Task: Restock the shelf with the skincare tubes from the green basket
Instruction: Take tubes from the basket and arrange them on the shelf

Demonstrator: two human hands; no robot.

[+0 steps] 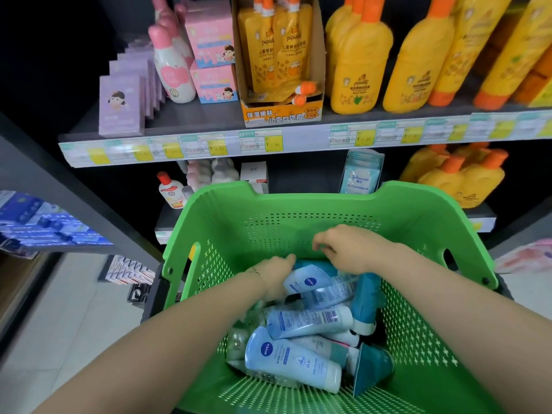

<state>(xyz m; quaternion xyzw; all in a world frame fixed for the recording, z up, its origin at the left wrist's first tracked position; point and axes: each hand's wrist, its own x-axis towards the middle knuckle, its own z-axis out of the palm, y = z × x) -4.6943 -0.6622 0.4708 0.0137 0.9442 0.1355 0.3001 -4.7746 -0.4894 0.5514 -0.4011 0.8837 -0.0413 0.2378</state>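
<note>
- Shop shelves [209,144] up top; green plastic basket [313,197] lower centre w/ blue-white skincare tubes [307,321] heaped.
- left hand [276,277] & right hand [346,246] in heap; grip can't tell.
- Risk: pulling one tube may drag others.

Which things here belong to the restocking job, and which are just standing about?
Job: green basket; skincare tubes lying in it; left hand and right hand reaching in; shelf.
Standing about: yellow bottles; pink boxes; purple boxes; red-capped white bottle.
</note>
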